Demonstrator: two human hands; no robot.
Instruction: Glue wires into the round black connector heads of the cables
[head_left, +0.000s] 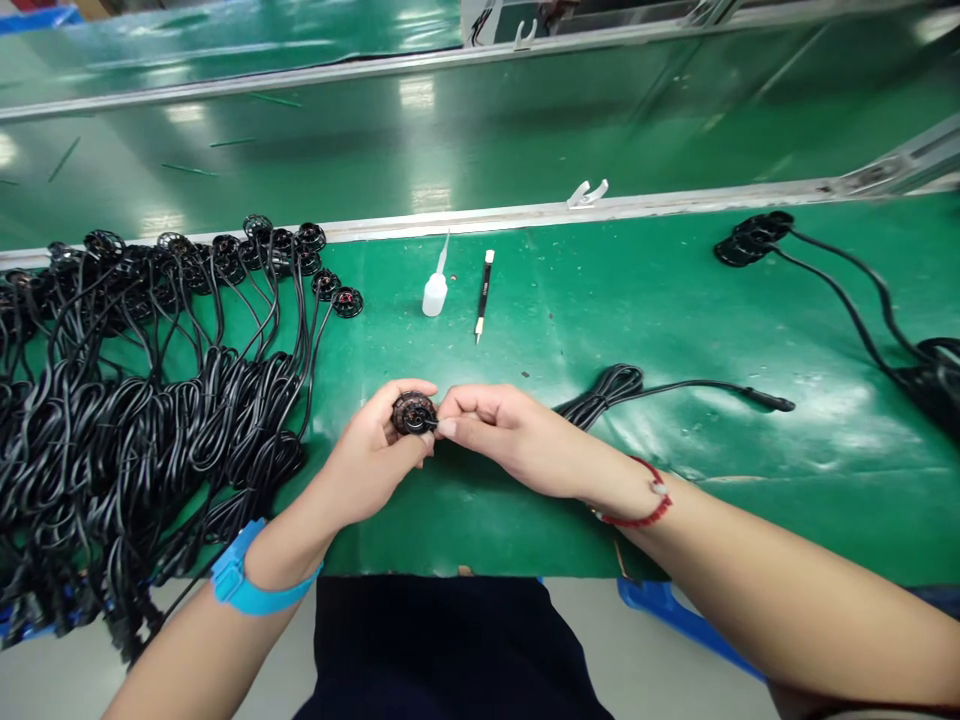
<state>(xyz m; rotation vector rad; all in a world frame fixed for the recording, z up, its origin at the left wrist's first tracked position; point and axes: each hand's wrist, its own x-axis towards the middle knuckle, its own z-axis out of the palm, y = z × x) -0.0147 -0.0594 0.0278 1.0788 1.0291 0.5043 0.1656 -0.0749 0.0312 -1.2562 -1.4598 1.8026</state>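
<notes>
My left hand (375, 450), with a blue band at the wrist, holds a round black part (412, 411) over the front of the green table. Thumb and fingers of my right hand (487, 425) pinch at the right side of this part, on what looks like its black cable. A coiled black cable (609, 392) lies just beyond my right wrist, its connector end (771, 401) pointing right. Behind the hands stand a small white bottle (434, 295) with a thin nozzle and, beside it, a black and white pen-like tool (484, 297) lying flat.
A big pile of coiled black cables (187, 420) with round black heads covers the left of the green table (540, 540). More round heads (752, 238) with cables lie at the right. A metal rail (510, 218) with a white hook (588, 194) runs along the back.
</notes>
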